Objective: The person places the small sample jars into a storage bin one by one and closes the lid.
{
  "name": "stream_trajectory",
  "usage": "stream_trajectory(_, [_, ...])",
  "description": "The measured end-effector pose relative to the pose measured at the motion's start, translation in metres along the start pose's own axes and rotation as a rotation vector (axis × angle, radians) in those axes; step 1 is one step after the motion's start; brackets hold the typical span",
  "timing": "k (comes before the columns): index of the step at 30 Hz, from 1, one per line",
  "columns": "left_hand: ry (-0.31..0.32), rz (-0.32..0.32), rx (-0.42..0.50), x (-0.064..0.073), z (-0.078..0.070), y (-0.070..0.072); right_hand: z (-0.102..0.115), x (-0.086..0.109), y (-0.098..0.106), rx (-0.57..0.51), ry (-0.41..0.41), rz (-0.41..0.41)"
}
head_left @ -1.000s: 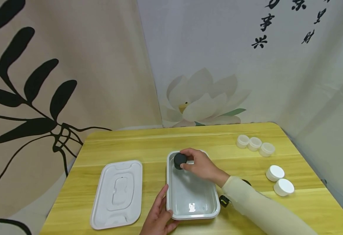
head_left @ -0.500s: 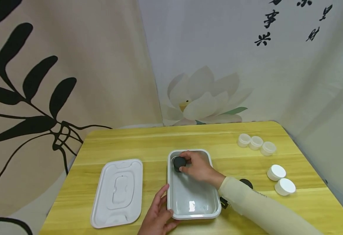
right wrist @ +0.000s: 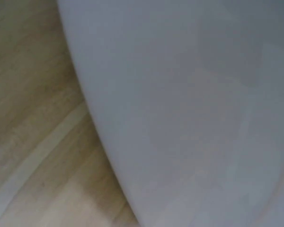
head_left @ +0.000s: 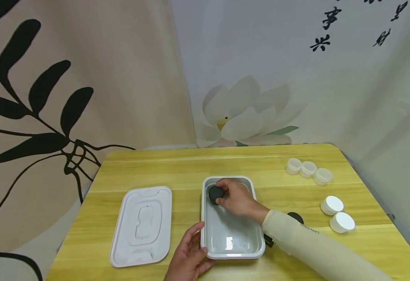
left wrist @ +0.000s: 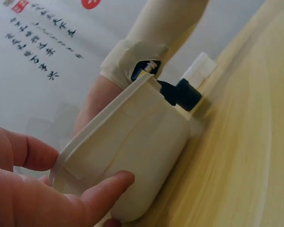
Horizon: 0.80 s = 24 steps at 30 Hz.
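Black jar [head_left: 214,195], pinched by your right hand [head_left: 239,199], has lowered, apparently seated in the far-left corner of the tub [head_left: 234,256] your spread left hand [head_left: 189,253] touches.

free lane between lid [head_left: 141,227] and tub [head_left: 227,236], left hand [head_left: 190,255] blocking its near end, sleeve [head_left: 314,242] barring tub's right

Right hand [head_left: 238,199] pinched black cylinder [head_left: 215,194] inside white tub [head_left: 222,232], far-left corner, seating hard to tell; left hand [head_left: 189,254] touched tub's outside.

L hand [head_left: 189,253] low, thumb apart | R hand [head_left: 239,199] fwd, pinching | R forearm [head_left: 317,246] sleeved
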State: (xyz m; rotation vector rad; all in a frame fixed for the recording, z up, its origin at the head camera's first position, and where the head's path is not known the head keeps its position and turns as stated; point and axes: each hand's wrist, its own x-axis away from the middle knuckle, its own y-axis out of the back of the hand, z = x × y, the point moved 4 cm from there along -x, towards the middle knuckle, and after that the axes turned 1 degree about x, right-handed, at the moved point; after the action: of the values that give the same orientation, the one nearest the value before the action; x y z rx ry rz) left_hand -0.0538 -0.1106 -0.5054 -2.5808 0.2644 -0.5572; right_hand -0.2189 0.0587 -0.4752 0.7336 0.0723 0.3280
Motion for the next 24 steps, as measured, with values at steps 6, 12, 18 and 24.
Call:
stream_trajectory(6, [-0.021, -0.010, -0.019, 0.000, 0.000, -0.001, 0.001, -0.001, 0.000, 0.017, 0.004, -0.008])
stream_trajectory(12, [-0.023, 0.002, -0.011, 0.002, 0.001, 0.000, -0.001, -0.001, -0.002, 0.001, -0.001, -0.005])
stream_trajectory(18, [-0.025, -0.008, -0.021, 0.004, 0.001, -0.002, 0.006, 0.006, 0.006, -0.031, -0.023, 0.089])
stream_trajectory(24, [-0.046, -0.012, -0.036, 0.004, -0.001, -0.004, 0.019, 0.023, 0.043, -0.168, -0.034, 0.147])
